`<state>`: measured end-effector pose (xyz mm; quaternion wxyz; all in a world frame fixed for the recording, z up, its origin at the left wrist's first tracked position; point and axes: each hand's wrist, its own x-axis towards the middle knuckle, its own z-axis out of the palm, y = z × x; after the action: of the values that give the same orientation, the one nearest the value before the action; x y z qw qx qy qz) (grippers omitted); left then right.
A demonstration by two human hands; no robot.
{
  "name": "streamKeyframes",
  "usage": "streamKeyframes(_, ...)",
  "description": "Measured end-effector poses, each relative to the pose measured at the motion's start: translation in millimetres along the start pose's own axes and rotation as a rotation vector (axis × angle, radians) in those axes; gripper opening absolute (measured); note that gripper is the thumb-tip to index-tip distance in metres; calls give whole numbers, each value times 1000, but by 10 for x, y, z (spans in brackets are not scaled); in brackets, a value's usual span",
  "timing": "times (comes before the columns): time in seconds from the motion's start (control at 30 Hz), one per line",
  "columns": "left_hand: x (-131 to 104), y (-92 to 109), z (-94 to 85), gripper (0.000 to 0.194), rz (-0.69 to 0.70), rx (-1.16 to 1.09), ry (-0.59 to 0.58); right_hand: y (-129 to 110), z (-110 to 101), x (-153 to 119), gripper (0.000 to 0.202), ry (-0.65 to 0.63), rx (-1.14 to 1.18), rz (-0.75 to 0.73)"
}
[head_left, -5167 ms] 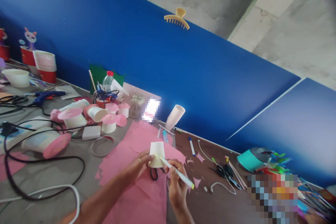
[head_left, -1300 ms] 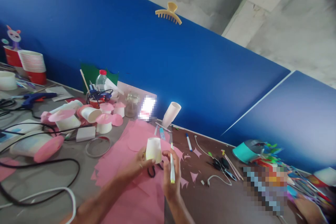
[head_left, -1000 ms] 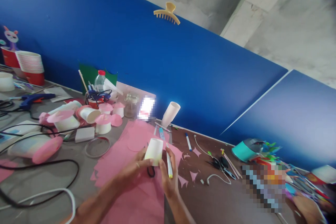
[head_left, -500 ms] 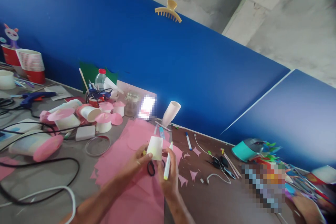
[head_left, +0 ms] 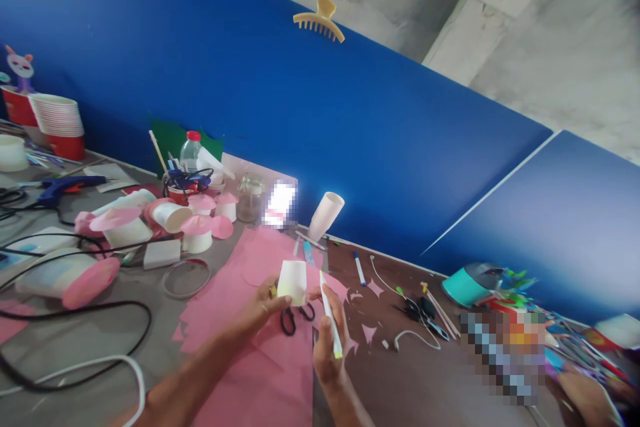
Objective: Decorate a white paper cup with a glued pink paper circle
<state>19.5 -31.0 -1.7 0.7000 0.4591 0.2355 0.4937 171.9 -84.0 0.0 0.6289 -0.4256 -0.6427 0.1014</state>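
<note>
A small white paper cup (head_left: 294,280), tinted pale yellow near its lower edge, is held in my left hand (head_left: 270,300) above the pink paper (head_left: 250,373). A small yellow thing, perhaps the marker's cap, shows at the left fingers. My right hand (head_left: 330,330) grips a white marker pen (head_left: 331,317) with yellow ends, its tip up and just right of the cup, apart from it. Black-handled scissors (head_left: 289,321) lie on the paper below the cup, their blades hidden.
Paper cups with pink discs (head_left: 197,233), a tape ring (head_left: 187,278) and a blue glue gun (head_left: 60,188) lie left among black cables. A tall white cup stack (head_left: 326,215) leans at the blue partition. Right are pink scraps (head_left: 369,333), a blue marker (head_left: 359,269) and another person's hand (head_left: 585,387).
My right hand has moved slightly right and down, away from the cup, and the marker now slants more. The cup has shifted a little left, and more of the scissors' handles shows.
</note>
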Motion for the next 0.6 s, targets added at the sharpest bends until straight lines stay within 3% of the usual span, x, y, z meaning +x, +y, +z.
streamKeyframes(0.23,-75,205,127,43,-44,5,-50,-107,-22,46,36,-91,54,-1)
streamKeyframes(0.6,-12,58,64,35,-51,32,-47,-51,9,33,26,-29,115,61)
